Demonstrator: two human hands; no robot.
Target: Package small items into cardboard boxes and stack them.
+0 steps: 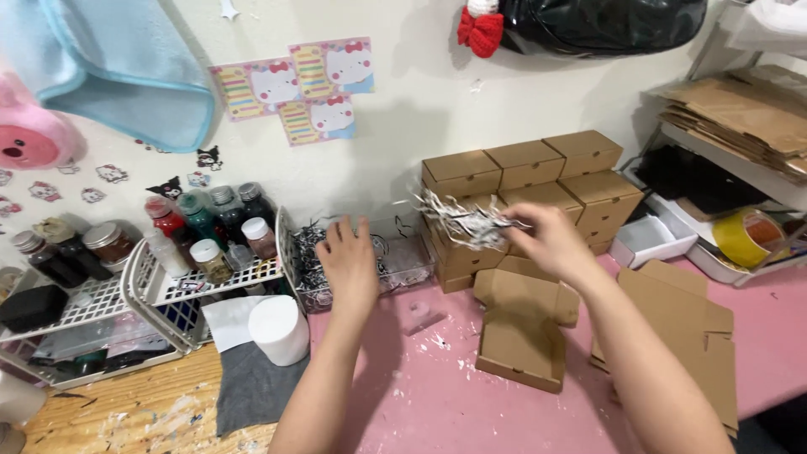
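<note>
My right hand point(548, 238) is shut on a clump of black-and-white shredded paper point(461, 222), held in the air in front of the stacked brown cardboard boxes point(530, 164). My left hand point(350, 262) hovers with fingers apart over a clear plastic bin point(402, 267) that holds more shredded paper point(313, 252). An open, partly folded cardboard box point(523, 332) lies on the pink table point(437, 395) below my right arm.
A white wire rack point(160, 290) with several small jars and bottles stands at the left. A white cylinder point(279, 329) sits on a grey cloth. Flat cardboard blanks point(681, 324) lie at the right, near a yellow tape roll point(744, 238) on shelving.
</note>
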